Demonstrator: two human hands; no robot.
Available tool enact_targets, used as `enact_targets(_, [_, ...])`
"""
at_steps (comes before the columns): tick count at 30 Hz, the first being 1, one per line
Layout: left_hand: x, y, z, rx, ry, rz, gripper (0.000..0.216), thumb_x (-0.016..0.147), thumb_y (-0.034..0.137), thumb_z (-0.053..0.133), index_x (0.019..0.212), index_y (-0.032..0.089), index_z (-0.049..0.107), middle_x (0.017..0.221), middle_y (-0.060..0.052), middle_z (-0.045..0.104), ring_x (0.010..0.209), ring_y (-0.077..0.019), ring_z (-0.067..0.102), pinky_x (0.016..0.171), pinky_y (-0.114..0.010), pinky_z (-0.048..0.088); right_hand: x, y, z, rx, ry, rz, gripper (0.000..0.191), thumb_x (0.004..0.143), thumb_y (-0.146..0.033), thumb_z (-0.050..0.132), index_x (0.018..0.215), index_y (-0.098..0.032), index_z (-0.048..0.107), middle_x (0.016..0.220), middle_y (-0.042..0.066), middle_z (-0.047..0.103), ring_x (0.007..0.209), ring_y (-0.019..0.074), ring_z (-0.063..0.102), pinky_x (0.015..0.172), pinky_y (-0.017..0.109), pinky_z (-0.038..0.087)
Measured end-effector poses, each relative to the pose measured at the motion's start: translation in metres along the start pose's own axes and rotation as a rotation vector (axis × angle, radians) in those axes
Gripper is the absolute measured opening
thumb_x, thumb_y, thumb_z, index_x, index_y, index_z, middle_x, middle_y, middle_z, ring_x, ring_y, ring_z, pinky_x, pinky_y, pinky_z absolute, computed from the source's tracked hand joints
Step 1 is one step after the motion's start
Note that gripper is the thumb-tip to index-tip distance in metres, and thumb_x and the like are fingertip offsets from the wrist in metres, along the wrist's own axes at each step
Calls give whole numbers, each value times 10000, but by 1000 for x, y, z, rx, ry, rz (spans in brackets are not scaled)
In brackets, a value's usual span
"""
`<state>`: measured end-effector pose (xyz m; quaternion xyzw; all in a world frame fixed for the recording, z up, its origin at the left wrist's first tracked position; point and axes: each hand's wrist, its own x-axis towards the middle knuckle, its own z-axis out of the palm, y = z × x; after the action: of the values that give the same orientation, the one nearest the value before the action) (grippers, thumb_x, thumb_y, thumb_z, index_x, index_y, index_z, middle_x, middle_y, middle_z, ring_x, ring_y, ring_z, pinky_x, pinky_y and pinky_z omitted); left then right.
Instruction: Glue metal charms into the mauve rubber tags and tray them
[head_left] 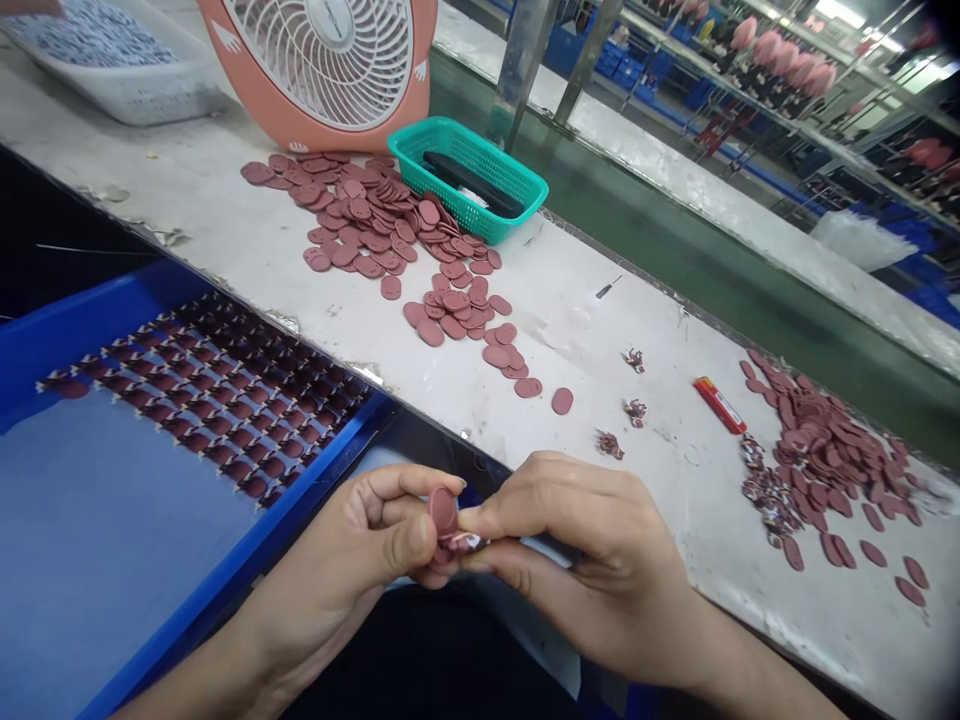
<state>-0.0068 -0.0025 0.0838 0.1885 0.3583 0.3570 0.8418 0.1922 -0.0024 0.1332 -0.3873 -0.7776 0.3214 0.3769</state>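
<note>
My left hand [352,560] and my right hand [585,560] meet in front of the bench edge, both pinched on one small dusty-pink oval piece [442,510] with a patterned bit [463,543] under it. A big heap of the same pink ovals [375,225] lies on the white bench at the back. A second heap [825,450] lies at the right, mixed with small patterned bits. Three loose patterned bits [609,444] lie near the middle.
A blue tray [225,590] at my left holds rows of finished pieces [217,390]. A teal basket [469,175], a pink fan [330,60] and a white bin [112,60] stand at the back. A red lighter [718,404] lies on the bench. A green conveyor [712,270] runs behind.
</note>
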Motion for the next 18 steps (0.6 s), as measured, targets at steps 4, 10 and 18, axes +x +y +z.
enact_targets(4, [2, -5, -6, -1, -66, 23, 279, 689, 371, 943, 907, 245, 822, 693, -8, 768, 602, -111, 676, 566, -147, 517, -3, 0, 3, 8, -1, -4, 169, 897, -152, 745, 1040, -231, 702, 838, 22, 785, 712, 144, 721, 683, 270, 606])
enact_targets(10, [1, -5, -7, 17, -71, 29, 273, 705, 367, 935, 922, 249, 820, 703, -8, 776, 617, -108, 687, 571, -131, 511, -2, -4, 4, 17, 13, -10, 141, 884, -121, 753, 1001, -190, 712, 824, 25, 782, 715, 123, 721, 704, 235, 600])
enact_targets(18, [3, -5, -7, -4, -71, 30, 280, 694, 351, 944, 911, 222, 822, 715, -21, 777, 601, -105, 680, 571, -137, 534, -1, -2, 5, 8, 14, -45, 121, 890, -102, 732, 994, -160, 715, 808, 32, 775, 704, 123, 718, 690, 225, 593])
